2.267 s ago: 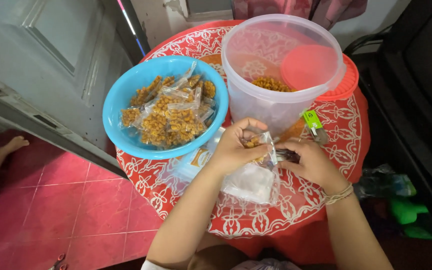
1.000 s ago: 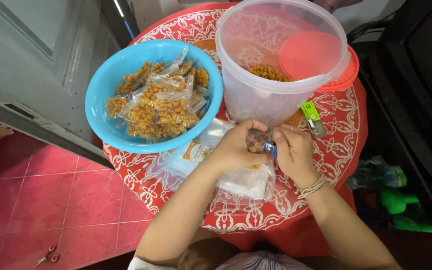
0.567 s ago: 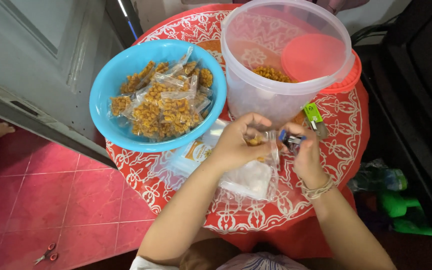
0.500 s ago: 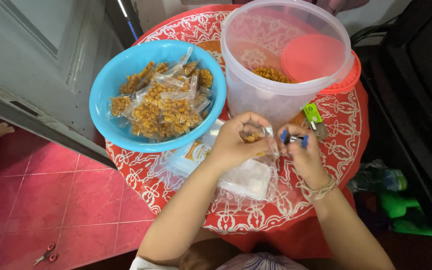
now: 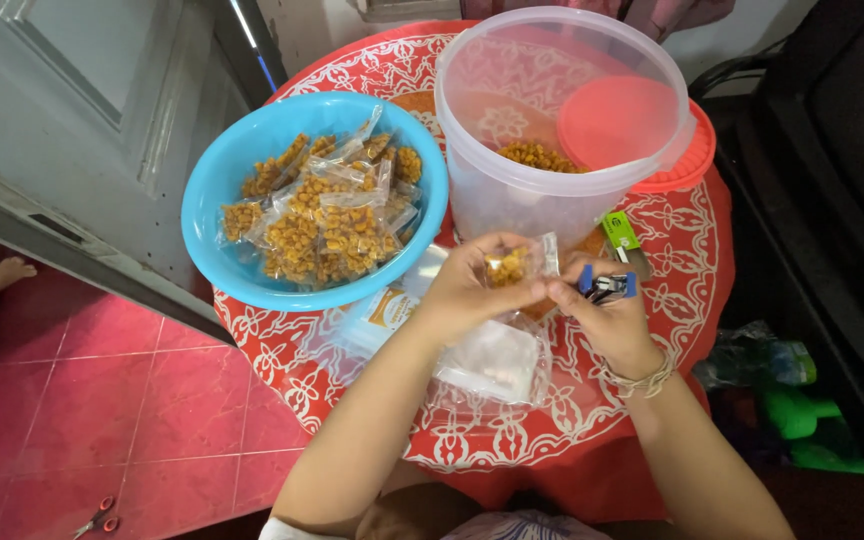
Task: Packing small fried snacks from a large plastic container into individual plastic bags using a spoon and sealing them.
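Stapler [image 5: 607, 287] crosswise; nose toward packet [image 5: 514, 267]

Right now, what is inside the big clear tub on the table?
The clear tub holds a low heap of yellow-orange snack pieces at the bottom. An orange lid shows through its far wall; whether that lid touches the tub cannot be told.

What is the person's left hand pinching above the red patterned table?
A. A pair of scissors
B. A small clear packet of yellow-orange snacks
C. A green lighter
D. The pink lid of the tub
B: the left hand pinches a small clear packet of yellow-orange snacks, like the filled ones in the blue bowl, while the right hand holds a small blue-handled tool beside it.
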